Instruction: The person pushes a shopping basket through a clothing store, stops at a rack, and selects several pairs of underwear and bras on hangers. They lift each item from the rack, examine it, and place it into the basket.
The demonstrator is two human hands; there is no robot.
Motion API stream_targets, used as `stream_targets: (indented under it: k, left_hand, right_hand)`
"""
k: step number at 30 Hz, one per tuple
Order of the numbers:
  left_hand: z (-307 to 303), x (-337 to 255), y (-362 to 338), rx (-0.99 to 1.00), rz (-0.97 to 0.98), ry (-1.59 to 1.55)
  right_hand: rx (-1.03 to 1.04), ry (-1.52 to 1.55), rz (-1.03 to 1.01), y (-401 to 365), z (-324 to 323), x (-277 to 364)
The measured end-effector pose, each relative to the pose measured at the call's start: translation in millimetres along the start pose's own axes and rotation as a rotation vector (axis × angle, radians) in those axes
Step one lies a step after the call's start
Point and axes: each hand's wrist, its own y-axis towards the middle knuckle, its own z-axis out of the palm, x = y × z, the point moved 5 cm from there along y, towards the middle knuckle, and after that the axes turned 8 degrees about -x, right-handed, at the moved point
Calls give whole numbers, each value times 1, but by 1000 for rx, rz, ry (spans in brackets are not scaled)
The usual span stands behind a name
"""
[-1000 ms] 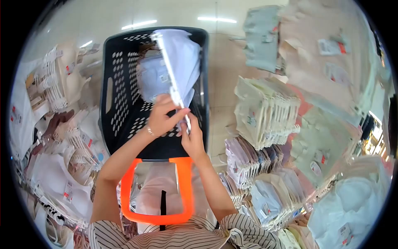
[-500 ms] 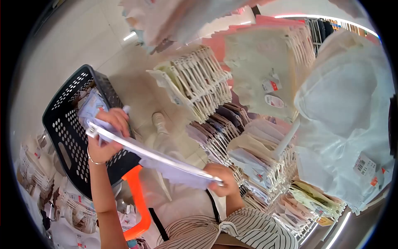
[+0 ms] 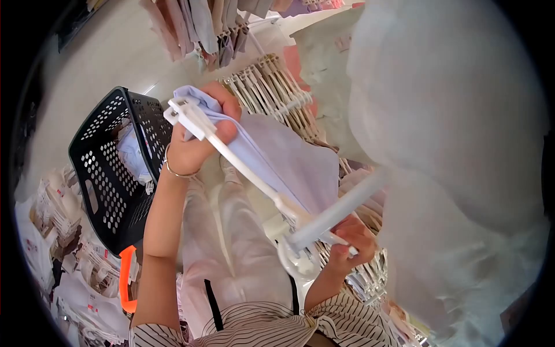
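My left hand (image 3: 215,124) is closed around the bunched end of a lavender garment (image 3: 295,153), right beside the white clip of a hanger (image 3: 245,172). The cloth stretches away from that hand along the hanger bar. At the other end, my right hand (image 3: 354,242) grips the hanger with its fingers bent round it. A pale rack rod (image 3: 341,214) crosses in front of the hanger near my right hand and hides part of it. The garment's exact kind does not show.
A dark perforated shopping basket (image 3: 110,191) with an orange handle (image 3: 126,283) stands at left, folded clothes (image 3: 133,153) inside. Hangers in rows (image 3: 269,89) fill the racks ahead. A large white garment (image 3: 445,144) hangs close at right. More hung underwear (image 3: 87,295) lines the lower left.
Both hands have moved right with the hanger and garment, away from the basket. My left hand has also risen. The white hanging garment now looks much nearer.
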Motion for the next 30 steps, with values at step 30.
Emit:
stream_targets:
  k: [30]
  left_hand:
    - [87,42,169,168,435,791]
  right_hand:
    - [-496,-420,274,46,-25,-71]
